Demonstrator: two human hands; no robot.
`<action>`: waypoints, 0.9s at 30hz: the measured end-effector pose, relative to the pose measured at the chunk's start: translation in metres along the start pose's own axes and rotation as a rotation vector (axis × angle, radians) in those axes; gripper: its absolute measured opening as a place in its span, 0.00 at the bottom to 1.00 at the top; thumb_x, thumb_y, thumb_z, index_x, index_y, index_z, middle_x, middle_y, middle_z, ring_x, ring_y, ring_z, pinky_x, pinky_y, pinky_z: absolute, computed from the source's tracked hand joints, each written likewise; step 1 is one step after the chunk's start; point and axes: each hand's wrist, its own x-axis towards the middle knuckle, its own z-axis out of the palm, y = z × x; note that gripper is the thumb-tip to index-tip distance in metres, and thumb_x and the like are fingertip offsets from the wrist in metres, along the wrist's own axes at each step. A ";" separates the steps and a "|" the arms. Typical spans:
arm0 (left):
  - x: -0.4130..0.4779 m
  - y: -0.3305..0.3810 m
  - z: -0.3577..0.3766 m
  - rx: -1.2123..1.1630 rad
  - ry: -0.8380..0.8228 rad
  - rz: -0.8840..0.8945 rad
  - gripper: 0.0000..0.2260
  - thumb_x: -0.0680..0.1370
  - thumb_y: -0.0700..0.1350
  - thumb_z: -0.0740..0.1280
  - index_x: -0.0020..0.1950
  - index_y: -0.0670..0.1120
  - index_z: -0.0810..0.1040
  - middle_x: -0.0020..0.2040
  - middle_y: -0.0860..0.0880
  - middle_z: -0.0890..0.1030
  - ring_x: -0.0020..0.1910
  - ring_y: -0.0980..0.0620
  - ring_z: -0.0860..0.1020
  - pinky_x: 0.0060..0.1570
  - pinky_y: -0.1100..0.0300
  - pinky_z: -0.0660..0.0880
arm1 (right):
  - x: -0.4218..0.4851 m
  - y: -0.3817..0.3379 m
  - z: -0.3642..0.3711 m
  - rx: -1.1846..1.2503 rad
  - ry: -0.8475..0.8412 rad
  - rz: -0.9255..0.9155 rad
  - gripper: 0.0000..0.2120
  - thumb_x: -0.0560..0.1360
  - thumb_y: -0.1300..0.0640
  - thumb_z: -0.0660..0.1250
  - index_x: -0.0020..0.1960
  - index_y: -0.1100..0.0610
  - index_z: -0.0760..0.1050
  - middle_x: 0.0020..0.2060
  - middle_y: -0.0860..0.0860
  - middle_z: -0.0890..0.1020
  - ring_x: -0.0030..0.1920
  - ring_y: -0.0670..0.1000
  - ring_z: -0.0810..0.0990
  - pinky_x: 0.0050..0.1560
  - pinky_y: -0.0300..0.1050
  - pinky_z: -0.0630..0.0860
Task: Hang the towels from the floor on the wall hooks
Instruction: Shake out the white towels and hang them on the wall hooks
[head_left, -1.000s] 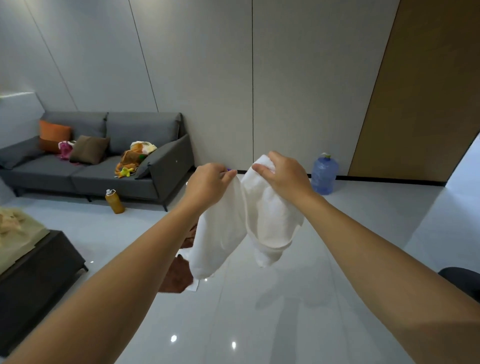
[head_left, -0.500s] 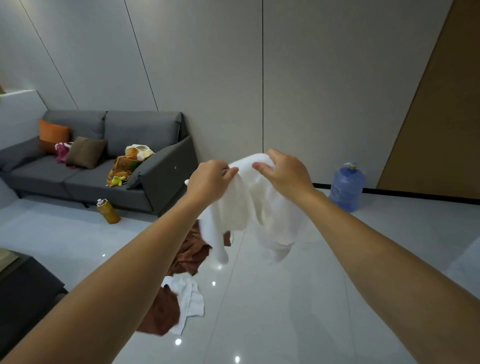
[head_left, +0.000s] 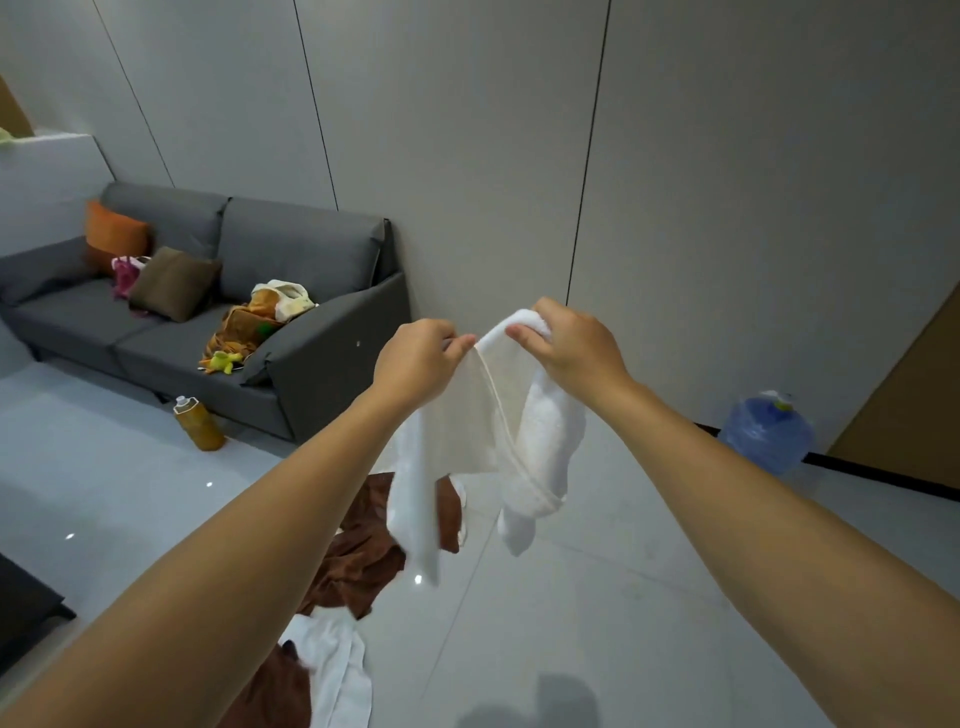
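White terry towel (head_left: 483, 415) now up at chest height, pinched along its top edge by both hands: left hand (head_left: 415, 358) closed on one corner, right hand (head_left: 576, 345) closed on a bunched fold, the two hands close together with a short taut span between. Since a second ago the view has swung left and risen; the wall (head_left: 467, 156) fills more of the frame, the brown door panel has slid to the far right edge. Reads as carrying toward the hooks, though no hook shows yet. Floor (head_left: 623, 597): glossy pale tile, with brown towels (head_left: 358, 561) and another white towel (head_left: 337, 670) heaped just below the arms, so more to hang. Room: grey sofa (head_left: 291, 291) with cushions and soft toys at left, amber bottle (head_left: 199, 423) beside it, blue water jug (head_left: 766, 434) against the wall at right.
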 end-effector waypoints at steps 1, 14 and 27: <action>0.025 -0.012 0.008 -0.003 -0.010 -0.019 0.17 0.80 0.55 0.63 0.43 0.42 0.80 0.37 0.46 0.80 0.38 0.46 0.78 0.41 0.46 0.78 | 0.025 0.007 0.014 -0.003 -0.024 0.000 0.18 0.79 0.41 0.60 0.41 0.55 0.64 0.30 0.46 0.69 0.35 0.54 0.70 0.29 0.45 0.60; 0.237 -0.145 0.049 0.032 0.025 -0.259 0.15 0.81 0.55 0.62 0.48 0.46 0.81 0.40 0.50 0.80 0.39 0.53 0.77 0.37 0.57 0.76 | 0.272 0.051 0.183 0.070 -0.203 -0.112 0.18 0.80 0.41 0.60 0.42 0.55 0.64 0.33 0.47 0.70 0.37 0.53 0.71 0.30 0.44 0.60; 0.347 -0.344 0.187 0.056 0.161 -0.758 0.13 0.80 0.54 0.63 0.51 0.46 0.80 0.45 0.50 0.79 0.42 0.51 0.78 0.46 0.57 0.78 | 0.402 0.124 0.484 0.256 -0.586 -0.260 0.20 0.79 0.40 0.59 0.60 0.55 0.71 0.53 0.52 0.80 0.47 0.49 0.75 0.40 0.37 0.67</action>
